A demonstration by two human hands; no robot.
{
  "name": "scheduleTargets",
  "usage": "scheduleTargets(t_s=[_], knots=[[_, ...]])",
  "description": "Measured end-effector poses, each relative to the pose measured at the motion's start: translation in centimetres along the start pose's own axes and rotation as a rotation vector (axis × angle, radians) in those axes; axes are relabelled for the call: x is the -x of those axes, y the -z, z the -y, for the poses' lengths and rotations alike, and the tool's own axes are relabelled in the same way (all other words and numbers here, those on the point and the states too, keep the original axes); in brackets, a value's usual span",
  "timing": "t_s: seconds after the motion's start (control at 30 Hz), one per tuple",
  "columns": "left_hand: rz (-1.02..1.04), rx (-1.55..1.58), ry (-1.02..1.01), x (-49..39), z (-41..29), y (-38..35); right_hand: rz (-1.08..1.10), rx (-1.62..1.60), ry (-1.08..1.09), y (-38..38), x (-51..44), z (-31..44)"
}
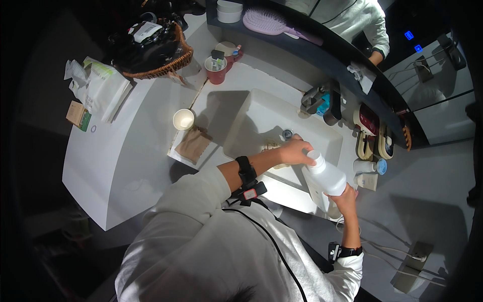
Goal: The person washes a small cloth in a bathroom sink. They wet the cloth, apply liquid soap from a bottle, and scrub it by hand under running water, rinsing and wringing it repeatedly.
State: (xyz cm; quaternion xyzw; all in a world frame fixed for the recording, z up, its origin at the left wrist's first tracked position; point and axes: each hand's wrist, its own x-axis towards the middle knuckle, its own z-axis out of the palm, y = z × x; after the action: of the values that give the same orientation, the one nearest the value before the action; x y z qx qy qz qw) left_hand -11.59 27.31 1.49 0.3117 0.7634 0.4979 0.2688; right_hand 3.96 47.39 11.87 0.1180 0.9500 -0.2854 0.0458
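Observation:
A white plastic bottle (325,177) lies tilted over the near right part of the sink, its capped end towards the upper left. My right hand (342,199) grips its lower end. At the white cap (314,157), the fingers of my left hand (296,151) are closed around the side. Below both hands is the white rectangular sink (241,113), with a round metal drain (287,134). Something beige (272,145) lies in the basin, mostly covered by my left forearm, so its kind is unclear.
Left of the sink are a paper cup (183,119) and a brown cloth-like piece (194,144). Red mugs (216,71) and a wicker basket (166,68) stand farther back. The black faucet (332,109) is beyond the basin. Tubes (366,182) line the right edge; cables run to a wall socket (413,264).

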Motion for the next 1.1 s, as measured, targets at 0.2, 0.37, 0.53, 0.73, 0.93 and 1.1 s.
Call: scheduleTargets(t_s=[0.2, 0.37, 0.53, 0.73, 0.93, 1.1], knots=[[0.06, 0.183, -0.01, 0.6, 0.0, 0.2, 0.001, -0.072, -0.088, 0.0, -0.4, -0.5], [0.014, 0.206, -0.095, -0.4, 2.7, -0.7, -0.012, -0.047, -0.087, 0.2, -0.6, 0.2], [-0.141, 0.516, 0.31, 0.3, 10.4, -2.4, -0.025, -0.192, -0.057, 0.8, -1.6, 3.3], [-0.265, 0.867, 0.399, 2.2, 15.9, -5.9, 0.18, -0.634, -0.01, 1.4, -5.0, 9.9], [-0.367, 0.724, 0.523, 0.6, 17.0, -7.5, 0.471, -0.953, -0.034, -0.2, -9.6, 18.1], [-0.557, 0.405, 0.221, 0.3, 17.7, -8.9, 0.699, -0.864, -0.28, -2.1, -11.7, 23.5]])
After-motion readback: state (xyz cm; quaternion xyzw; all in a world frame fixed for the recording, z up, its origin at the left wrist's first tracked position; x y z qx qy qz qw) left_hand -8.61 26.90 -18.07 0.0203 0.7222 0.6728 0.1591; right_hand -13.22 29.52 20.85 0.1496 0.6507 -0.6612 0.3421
